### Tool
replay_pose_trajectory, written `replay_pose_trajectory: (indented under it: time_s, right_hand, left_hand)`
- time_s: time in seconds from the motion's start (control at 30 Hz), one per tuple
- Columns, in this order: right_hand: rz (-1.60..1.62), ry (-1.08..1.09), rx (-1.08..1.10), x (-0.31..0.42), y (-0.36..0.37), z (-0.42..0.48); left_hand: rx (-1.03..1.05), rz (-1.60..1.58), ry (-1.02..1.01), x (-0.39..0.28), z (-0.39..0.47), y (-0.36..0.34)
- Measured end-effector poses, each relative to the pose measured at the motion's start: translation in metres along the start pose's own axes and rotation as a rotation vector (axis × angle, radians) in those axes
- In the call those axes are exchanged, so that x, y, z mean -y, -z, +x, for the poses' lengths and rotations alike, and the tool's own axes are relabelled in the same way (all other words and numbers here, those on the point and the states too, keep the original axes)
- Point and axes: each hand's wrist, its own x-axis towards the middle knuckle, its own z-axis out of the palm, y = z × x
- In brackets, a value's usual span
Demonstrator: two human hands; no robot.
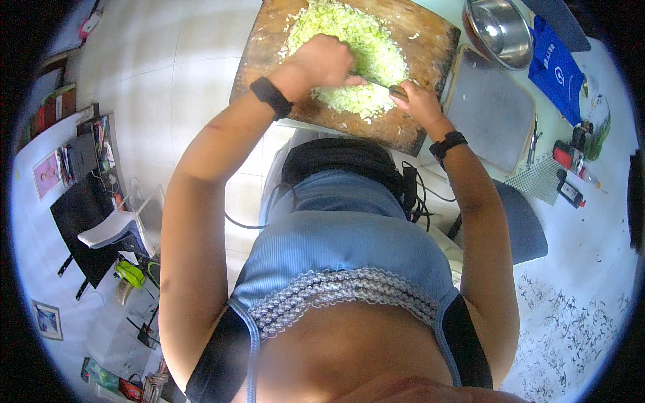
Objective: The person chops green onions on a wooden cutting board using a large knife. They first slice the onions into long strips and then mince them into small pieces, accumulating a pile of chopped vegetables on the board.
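A knife point(375, 82) is seen nearly edge-on over a heap of finely chopped pale green vegetable point(373, 50). My right hand point(418, 103) is closed around its dark handle. At the other end of the blade is my left hand point(327, 60), fingers curled, with the thumb stretched along the blade's near side. Part of the blade is hidden behind that hand. Under the heap lies a thick, worn wooden cutting board point(428, 30), with loose bits scattered on it.
Right of the board are a grey rectangular board point(489, 108), a steel bowl point(499, 30) and a blue bag point(557, 70) bearing writing. Bottles point(569, 189) stand further right. A black cable point(244, 225) hangs beside my body. Far left, a white chair point(113, 229) stands on the tiled floor.
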Motion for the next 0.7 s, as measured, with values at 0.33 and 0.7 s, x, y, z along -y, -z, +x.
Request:
replay_pose_trajectory:
  time_s: [0.33, 0.7]
  right_hand:
    - [-0.196, 0.134, 0.264, 0.072, 0.081, 0.058]
    - [-0.349, 0.197, 0.249, 0.016, 0.064, 0.082]
  left_hand:
    - [-0.378, -0.404, 0.039, 0.076, -0.017, -0.082]
    - [-0.582, -0.282, 0.228, 0.058, -0.002, -0.081]
